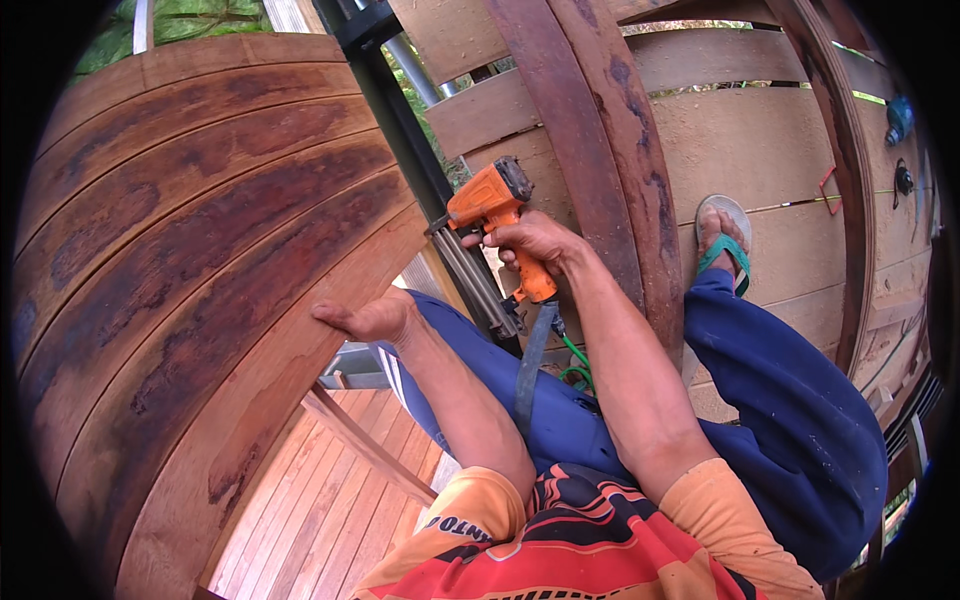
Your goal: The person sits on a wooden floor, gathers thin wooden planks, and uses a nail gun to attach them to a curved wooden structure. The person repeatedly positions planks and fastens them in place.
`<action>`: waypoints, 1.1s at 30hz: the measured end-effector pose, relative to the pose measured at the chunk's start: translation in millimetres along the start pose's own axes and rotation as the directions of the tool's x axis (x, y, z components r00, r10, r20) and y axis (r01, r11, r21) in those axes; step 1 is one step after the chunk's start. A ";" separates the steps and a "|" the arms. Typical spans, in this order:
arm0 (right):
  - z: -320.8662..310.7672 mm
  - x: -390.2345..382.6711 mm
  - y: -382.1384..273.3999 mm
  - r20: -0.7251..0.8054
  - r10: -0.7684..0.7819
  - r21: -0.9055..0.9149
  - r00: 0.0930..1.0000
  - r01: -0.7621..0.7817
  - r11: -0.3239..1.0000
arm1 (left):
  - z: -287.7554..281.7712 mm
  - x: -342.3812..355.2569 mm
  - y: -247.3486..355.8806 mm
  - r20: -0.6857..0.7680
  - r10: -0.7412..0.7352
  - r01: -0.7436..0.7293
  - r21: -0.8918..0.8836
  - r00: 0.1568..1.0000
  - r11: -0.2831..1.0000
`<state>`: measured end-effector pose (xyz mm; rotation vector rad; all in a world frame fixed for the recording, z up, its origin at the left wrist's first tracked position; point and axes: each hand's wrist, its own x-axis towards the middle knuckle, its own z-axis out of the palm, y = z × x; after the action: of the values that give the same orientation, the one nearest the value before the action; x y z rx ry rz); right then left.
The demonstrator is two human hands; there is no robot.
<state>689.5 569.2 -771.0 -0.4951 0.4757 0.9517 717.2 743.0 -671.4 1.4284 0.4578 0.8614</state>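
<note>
My right hand [535, 245] grips the handle of an orange nail gun [490, 205], whose nose points at the edge of a large reddish wooden panel [200, 260] made of curved boards. A dark hose [530, 365] hangs from the gun's handle. My left hand [370, 318] presses flat against the panel's right edge, just below the gun. The gun's long dark magazine [475, 280] runs down beside the panel's edge.
Curved dark wooden beams [590, 150] cross pale planks [760, 150] on the right. My foot in a green sandal [722, 240] rests on those planks. A slatted wooden deck [330, 500] lies below. A black metal post [400, 130] stands behind the panel.
</note>
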 end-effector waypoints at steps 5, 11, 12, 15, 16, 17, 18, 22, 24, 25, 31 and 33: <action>-1.2 0.8 0.9 0.015 -0.012 -0.025 1.000 0.013 1.000 | 2.0 -0.9 1.8 0.008 -0.002 0.003 -0.014 1.000 1.000; -2.2 2.8 3.3 -0.039 0.021 -0.068 0.999 -0.024 0.997 | 2.9 -1.5 2.2 -0.001 0.007 -0.007 0.003 1.000 1.000; -4.8 5.5 7.4 -0.069 0.035 -0.079 0.997 -0.040 0.996 | 2.7 -1.5 1.8 0.002 -0.004 0.004 -0.008 1.000 1.000; -6.0 8.9 12.3 -0.105 0.045 -0.097 0.993 -0.055 0.994 | 4.1 -3.0 2.6 -0.044 -0.014 0.014 0.004 0.999 1.000; -6.4 8.2 11.8 -0.082 0.027 -0.093 0.996 -0.035 0.995 | 3.8 -3.2 2.7 -0.042 -0.014 0.014 0.003 0.999 1.000; -6.3 7.9 9.9 -0.057 0.006 -0.092 0.998 -0.012 0.996 | 4.5 -3.0 2.9 -0.041 -0.011 0.011 0.001 0.999 1.000; -5.8 7.1 9.1 -0.037 -0.022 -0.077 0.999 0.019 0.997 | 5.0 -2.8 3.0 -0.040 -0.008 0.007 -0.002 0.999 1.000; -3.6 1.1 4.8 -0.013 -0.080 -0.014 0.997 0.080 0.997 | -1.4 0.9 -0.5 -0.006 0.006 -0.006 -0.016 1.000 1.000; -3.8 1.3 2.3 -0.063 -0.091 0.046 0.994 0.094 0.994 | 2.3 -2.0 1.9 -0.014 -0.008 0.008 -0.016 1.000 1.000; -3.4 0.8 2.0 -0.052 -0.088 0.044 0.995 0.090 0.995 | 3.5 -2.8 3.8 -0.003 -0.009 0.009 -0.012 1.000 1.000; 0.5 2.9 -6.2 -0.031 -0.098 -0.004 0.995 0.098 0.995 | 5.0 -2.3 4.8 -0.017 0.008 -0.007 0.048 1.000 0.999; -1.0 3.6 -4.6 -0.027 -0.084 -0.018 0.996 0.084 0.996 | 5.9 -3.5 5.8 -0.025 -0.008 0.009 0.044 1.000 0.999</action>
<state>695.0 568.7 -773.0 -0.5403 0.4689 0.8697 718.0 736.1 -665.8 1.4566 0.5043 0.8679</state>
